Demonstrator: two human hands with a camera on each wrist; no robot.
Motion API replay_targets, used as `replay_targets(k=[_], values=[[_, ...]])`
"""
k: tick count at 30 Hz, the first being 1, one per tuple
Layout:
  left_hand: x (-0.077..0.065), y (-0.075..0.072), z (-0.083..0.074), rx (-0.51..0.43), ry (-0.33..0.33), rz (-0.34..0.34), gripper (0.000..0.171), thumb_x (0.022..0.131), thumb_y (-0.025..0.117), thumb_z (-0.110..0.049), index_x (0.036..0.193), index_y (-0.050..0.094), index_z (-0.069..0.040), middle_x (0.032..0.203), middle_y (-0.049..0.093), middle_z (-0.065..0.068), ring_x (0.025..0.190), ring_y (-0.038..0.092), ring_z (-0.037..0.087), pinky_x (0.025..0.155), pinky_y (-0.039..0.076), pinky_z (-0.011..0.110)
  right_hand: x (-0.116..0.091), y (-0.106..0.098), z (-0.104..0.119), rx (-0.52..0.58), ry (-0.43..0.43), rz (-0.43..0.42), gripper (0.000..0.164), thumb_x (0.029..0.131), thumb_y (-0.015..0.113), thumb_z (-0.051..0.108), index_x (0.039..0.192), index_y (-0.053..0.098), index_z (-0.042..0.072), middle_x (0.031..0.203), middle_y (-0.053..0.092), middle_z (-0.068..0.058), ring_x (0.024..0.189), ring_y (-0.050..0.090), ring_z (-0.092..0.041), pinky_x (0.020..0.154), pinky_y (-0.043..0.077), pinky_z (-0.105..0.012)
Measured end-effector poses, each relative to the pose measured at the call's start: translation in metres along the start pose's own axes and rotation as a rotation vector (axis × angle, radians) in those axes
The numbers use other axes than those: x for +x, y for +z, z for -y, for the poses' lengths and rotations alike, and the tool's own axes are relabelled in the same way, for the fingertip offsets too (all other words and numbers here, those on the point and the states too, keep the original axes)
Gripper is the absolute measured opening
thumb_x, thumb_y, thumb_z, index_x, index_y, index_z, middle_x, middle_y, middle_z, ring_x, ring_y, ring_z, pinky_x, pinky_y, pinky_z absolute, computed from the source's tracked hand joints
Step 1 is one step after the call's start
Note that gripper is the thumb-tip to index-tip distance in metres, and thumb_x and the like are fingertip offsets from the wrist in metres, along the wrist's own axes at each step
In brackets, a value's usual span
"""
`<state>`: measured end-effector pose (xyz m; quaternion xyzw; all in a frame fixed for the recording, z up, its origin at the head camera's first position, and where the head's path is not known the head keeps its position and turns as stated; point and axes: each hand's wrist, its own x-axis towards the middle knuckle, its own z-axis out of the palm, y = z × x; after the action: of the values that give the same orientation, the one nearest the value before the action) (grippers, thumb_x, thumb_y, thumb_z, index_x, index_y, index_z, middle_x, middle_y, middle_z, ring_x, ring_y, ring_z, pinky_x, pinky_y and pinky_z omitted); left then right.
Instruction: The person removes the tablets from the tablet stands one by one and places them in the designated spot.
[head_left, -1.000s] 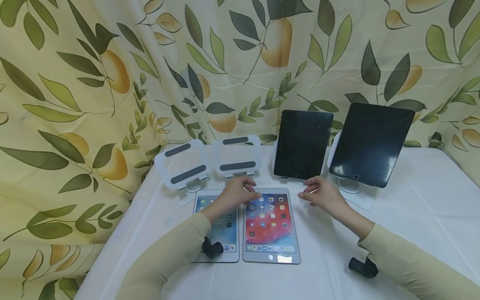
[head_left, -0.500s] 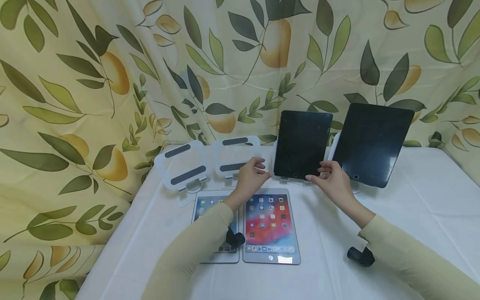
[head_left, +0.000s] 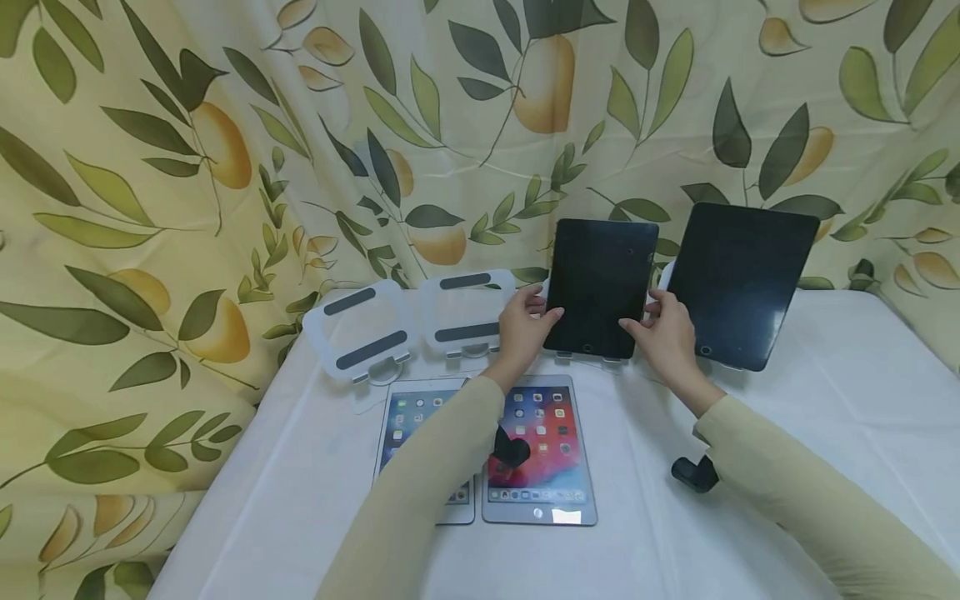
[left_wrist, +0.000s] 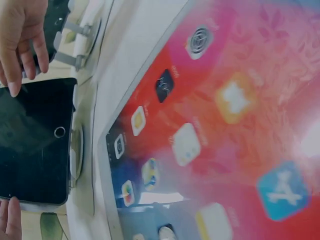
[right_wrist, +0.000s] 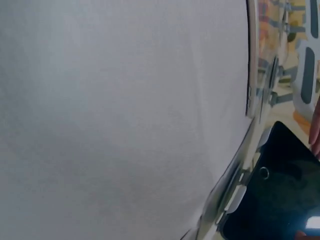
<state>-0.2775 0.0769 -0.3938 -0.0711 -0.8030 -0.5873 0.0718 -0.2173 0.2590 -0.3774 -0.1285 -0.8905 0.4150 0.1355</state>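
Observation:
Both hands are at the sides of a black-screened tablet (head_left: 600, 279) that leans upright on a stand. My left hand (head_left: 522, 335) grips its left edge low down, thumb on the front. My right hand (head_left: 670, 337) pinches the lower right edge the same way; the fingers behind are partly hidden. In the left wrist view the dark tablet (left_wrist: 35, 145) lies between the right hand (left_wrist: 24, 37) and the left fingertips (left_wrist: 11, 217). The right wrist view catches the tablet's corner (right_wrist: 280, 185) by the stand's clips (right_wrist: 236, 199).
A larger black tablet (head_left: 746, 279) leans on another stand to the right. Two white stands with grey strips, the left stand (head_left: 371, 350) and its neighbour (head_left: 467, 333), hold nothing. Two lit tablets, one colourful (head_left: 555, 454) and one blue (head_left: 401, 417), lie flat in front, partly under my left sleeve.
Both hands have moved up and away from above the flat tablets to the smaller black tablet and taken hold of its two sides. The tablet itself stays on its stand.

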Motion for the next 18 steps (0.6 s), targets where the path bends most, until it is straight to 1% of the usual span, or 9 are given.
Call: replay_targets(k=[2,4,7,9,11,14,16,18], values=[[0.0026,0.0033,-0.0008,0.012,0.008,-0.016,0.044,0.082,0.074,-0.015,0.122,0.059,-0.005,0.107,0.065,0.01,0.099,0.063,0.019,0.085,0.052,0.026,0.0023,0.0008,0.0025,-0.014,-0.003,-0.009,0.065,0.09,0.064,0.016,0.142,0.031,-0.003,0.12,0.046,-0.026,0.101,0.049,-0.035,0.079,0.045,-0.038],[0.0036,0.0059,-0.0009,0.013,0.007,-0.02,0.042,0.082,0.074,-0.014,0.12,0.06,-0.005,0.108,0.064,0.009,0.098,0.061,0.018,0.085,0.051,0.025,0.0033,0.0007,0.0038,-0.011,-0.002,-0.015,0.063,0.091,0.062,0.02,0.142,0.032,-0.002,0.12,0.046,-0.026,0.103,0.048,-0.035,0.078,0.043,-0.038],[0.0034,0.0085,-0.0008,0.009,-0.007,-0.01,0.04,0.083,0.073,-0.013,0.119,0.059,-0.005,0.11,0.061,0.008,0.097,0.058,0.018,0.085,0.049,0.025,0.0045,0.0002,0.004,0.015,0.008,-0.017,0.062,0.093,0.06,0.024,0.142,0.033,0.0,0.123,0.045,-0.026,0.106,0.046,-0.036,0.082,0.042,-0.042],[0.0033,0.0096,-0.0009,0.005,0.0,-0.01,0.039,0.083,0.072,-0.012,0.118,0.058,-0.004,0.109,0.059,0.009,0.097,0.056,0.019,0.085,0.049,0.026,0.0056,0.0,0.0035,0.04,0.012,-0.018,0.059,0.094,0.057,0.026,0.142,0.033,0.001,0.125,0.045,-0.025,0.11,0.045,-0.037,0.087,0.043,-0.045],[0.0036,0.0105,-0.0004,0.015,0.008,-0.021,0.037,0.084,0.071,-0.012,0.118,0.058,-0.004,0.108,0.058,0.009,0.096,0.055,0.019,0.085,0.048,0.026,0.0071,-0.0002,0.0029,0.06,0.002,-0.023,0.057,0.094,0.056,0.024,0.141,0.034,0.001,0.125,0.045,-0.025,0.11,0.047,-0.036,0.088,0.043,-0.046],[0.0036,0.0108,0.0021,0.044,0.028,-0.043,0.034,0.086,0.069,-0.011,0.118,0.057,-0.005,0.106,0.057,0.009,0.095,0.055,0.02,0.084,0.047,0.027,0.0089,0.0008,0.0004,0.084,-0.027,-0.037,0.051,0.094,0.056,0.019,0.138,0.036,0.002,0.123,0.048,-0.022,0.106,0.051,-0.033,0.084,0.044,-0.039],[0.0036,0.0106,0.0042,0.063,0.038,-0.049,0.032,0.088,0.067,-0.01,0.118,0.056,-0.005,0.106,0.056,0.009,0.095,0.056,0.019,0.084,0.047,0.027,0.0095,0.0014,-0.0021,0.093,-0.05,-0.052,0.046,0.095,0.055,0.016,0.135,0.038,0.003,0.121,0.051,-0.02,0.102,0.052,-0.029,0.08,0.043,-0.03],[0.0034,0.0104,0.0052,0.063,0.057,-0.043,0.03,0.089,0.065,-0.009,0.118,0.055,-0.005,0.106,0.057,0.009,0.096,0.056,0.02,0.085,0.048,0.026,0.0096,0.0015,-0.0053,0.1,-0.071,-0.066,0.042,0.095,0.055,0.014,0.132,0.039,0.003,0.12,0.053,-0.019,0.1,0.053,-0.026,0.077,0.041,-0.022]])
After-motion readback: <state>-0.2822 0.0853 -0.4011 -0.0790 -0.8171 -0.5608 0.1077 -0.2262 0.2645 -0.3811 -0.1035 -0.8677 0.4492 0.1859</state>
